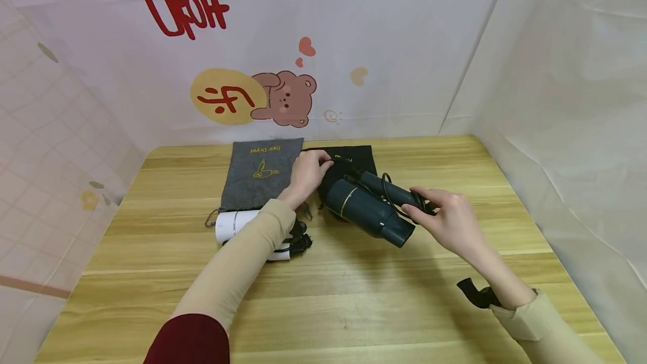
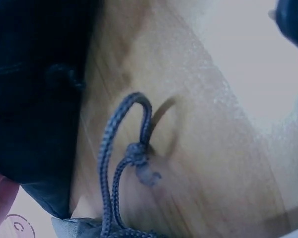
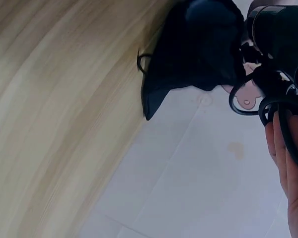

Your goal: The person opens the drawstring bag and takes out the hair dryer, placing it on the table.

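A dark blue hair dryer (image 1: 366,209) is tilted above the table, nozzle toward the front right and handle folded alongside the barrel. My right hand (image 1: 450,218) grips the handle end with its looped black cord (image 3: 243,113). The dryer's rear end is at the near part of a black cloth pouch (image 1: 363,155); how far inside it sits, I cannot tell. My left hand (image 1: 307,173) pinches the pouch's edge. In the left wrist view, only a bit of the left fingers (image 2: 1,198) shows beside the dark cloth.
A grey "Hair Dryer" pouch (image 1: 253,178) lies at the back left, its drawstring (image 2: 109,144) looped on the wood. A white hair dryer (image 1: 235,224) lies under my left forearm. A black curved nozzle-like piece (image 1: 475,294) is by my right wrist. Printed cloth walls border the table (image 1: 343,308).
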A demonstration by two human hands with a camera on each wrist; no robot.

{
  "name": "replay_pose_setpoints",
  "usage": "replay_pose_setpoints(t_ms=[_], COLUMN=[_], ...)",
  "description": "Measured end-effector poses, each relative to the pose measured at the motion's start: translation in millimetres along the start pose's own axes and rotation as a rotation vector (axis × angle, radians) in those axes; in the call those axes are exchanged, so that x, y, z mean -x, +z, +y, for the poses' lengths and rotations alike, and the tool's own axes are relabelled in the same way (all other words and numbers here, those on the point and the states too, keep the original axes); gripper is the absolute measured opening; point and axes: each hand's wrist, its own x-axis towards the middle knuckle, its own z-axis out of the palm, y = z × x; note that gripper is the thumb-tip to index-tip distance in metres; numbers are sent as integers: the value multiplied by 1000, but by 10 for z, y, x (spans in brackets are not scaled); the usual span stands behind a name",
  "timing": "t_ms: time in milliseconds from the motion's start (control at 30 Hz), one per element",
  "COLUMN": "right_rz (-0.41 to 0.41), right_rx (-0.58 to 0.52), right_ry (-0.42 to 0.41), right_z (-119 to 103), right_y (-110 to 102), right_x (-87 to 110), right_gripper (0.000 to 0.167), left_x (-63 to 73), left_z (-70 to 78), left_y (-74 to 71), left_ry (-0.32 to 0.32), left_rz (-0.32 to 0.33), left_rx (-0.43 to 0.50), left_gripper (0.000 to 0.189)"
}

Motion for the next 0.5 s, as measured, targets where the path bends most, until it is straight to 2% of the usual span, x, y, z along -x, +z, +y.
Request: replay_pose_setpoints(t_ms=[333, 500], right_rz=[-77, -104], right_rx=[-59, -79], right_ry=[78, 112], right_z=[72, 120], right_y=[-122, -148], right_x=[56, 83], right_gripper=[37, 36], left_x=[-85, -165], left_z=[80, 104], left_y=[-22, -45], left_ry=[-15, -59], left_rz=[4, 72], left_rx=[13, 72], left_gripper=[20, 20])
